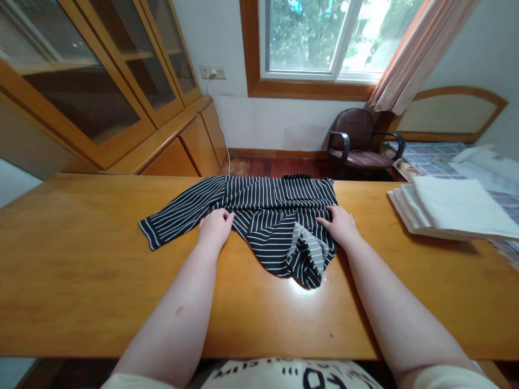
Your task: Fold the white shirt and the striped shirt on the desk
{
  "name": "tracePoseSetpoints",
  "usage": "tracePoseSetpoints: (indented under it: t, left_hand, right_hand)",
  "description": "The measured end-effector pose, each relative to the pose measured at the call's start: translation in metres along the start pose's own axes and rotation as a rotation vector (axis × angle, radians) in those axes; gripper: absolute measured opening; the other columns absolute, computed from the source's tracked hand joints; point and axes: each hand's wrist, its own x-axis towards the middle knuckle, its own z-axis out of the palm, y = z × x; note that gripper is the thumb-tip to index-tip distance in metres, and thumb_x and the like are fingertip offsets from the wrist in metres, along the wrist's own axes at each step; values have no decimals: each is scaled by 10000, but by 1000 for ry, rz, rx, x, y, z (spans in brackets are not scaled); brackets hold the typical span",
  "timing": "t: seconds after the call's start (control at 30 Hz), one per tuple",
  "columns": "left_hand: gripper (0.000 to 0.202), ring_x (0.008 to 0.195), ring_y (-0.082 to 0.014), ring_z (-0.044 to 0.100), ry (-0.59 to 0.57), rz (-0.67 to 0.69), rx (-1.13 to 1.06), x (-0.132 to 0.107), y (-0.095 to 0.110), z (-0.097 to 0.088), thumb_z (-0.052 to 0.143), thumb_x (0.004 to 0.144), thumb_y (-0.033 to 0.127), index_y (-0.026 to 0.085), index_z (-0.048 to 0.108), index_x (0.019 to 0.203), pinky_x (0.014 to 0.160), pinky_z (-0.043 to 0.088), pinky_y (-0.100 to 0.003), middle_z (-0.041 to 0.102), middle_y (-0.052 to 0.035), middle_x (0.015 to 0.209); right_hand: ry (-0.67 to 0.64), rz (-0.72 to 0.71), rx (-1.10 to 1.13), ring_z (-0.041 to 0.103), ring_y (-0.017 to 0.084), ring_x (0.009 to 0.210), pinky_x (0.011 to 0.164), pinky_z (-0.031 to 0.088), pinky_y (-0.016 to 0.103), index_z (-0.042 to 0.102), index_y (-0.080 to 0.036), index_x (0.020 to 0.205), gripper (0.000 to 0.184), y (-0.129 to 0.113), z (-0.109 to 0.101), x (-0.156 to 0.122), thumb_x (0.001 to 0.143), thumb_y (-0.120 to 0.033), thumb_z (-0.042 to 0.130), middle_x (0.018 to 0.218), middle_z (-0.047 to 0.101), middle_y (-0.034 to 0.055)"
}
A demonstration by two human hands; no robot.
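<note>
A black shirt with white stripes [263, 194] lies partly folded across the wooden table [101, 281]. One long sleeve stretches out to the left, ending in a cuff. Toward me, a bunched flap of the cloth shows its paler inner side. My left hand [217, 228] is closed on the shirt's edge near the base of that sleeve, thumb pressed to the fingers. At the shirt's right edge rests my right hand [341, 224], thumb and fingers apart on the fabric; some of its fingertips are hard to see.
A stack of white folded sheets [450, 205] sits at the table's right edge. Behind the table stand a brown armchair [359, 135] and a bed [430, 156]. Glass-door cabinets [162, 81] line the left, and a white cord [219, 116] hangs from a wall socket.
</note>
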Motion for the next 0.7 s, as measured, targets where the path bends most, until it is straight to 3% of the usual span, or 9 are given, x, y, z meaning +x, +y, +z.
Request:
tracePoseSetpoints:
  t: [0.1, 0.2, 0.27, 0.37, 0.53, 0.7]
  left_hand:
    - [327, 1068, -296, 594, 27, -20, 38, 0, 0, 0, 474, 858, 453, 211, 664, 969, 955, 419, -444, 674, -110, 1093]
    - [414, 1285, -282, 442, 12, 154, 4, -3, 7, 5, 513, 845, 437, 202, 620, 1169, 1081, 316, -420, 597, -100, 1282]
    - [499, 1382, -268, 308, -72, 314, -28, -7, 14, 7, 512, 848, 462, 222, 555, 1284, 1139, 214, -440, 512, -75, 1394]
    - [652, 1439, -291, 147, -238, 423, -24, -13, 20, 8, 521, 826, 529, 271, 411, 1415, 1146, 68, -545, 354, -50, 1510]
    - [786, 1447, -285, 107, -347, 361, 33, -11, 12, 8, 485, 813, 601, 282, 247, 1490, 1139, 57, -545, 166, -43, 1574]
    - [717, 1443, -313, 113, -285, 87, 76, -2, -4, 7, 365, 867, 587, 262, 243, 1494, 1111, 114, -604, 129, -69, 1580]
  right_hand:
    - [66, 12, -7, 338, 381, 1340, 1046, 238, 662, 532, -172, 1298, 543, 2, -1, 2, 829, -440, 589, 1418, 447, 170]
    - [60, -221, 74, 414, 293, 1307, 1090, 292, 547, 580, -206, 1251, 412, -1, -1, 3, 852, -306, 554, 1373, 511, 115]
    - [-33, -362, 131, 478, 236, 1259, 1090, 347, 438, 616, -198, 1205, 359, -4, 0, 2, 871, -290, 524, 1332, 553, 101]
    - [-128, -382, 119, 440, 245, 1299, 1101, 334, 429, 589, -171, 1250, 436, -8, 2, -1, 872, -384, 536, 1386, 504, 120]
    - [-169, -362, 47, 297, 275, 1390, 1132, 251, 488, 471, -175, 1373, 586, -8, 2, -4, 867, -464, 533, 1492, 359, 128]
    - [-169, -330, 11, 251, 284, 1407, 1146, 226, 471, 417, -140, 1413, 631, -5, 3, -1, 877, -459, 513, 1503, 330, 145]
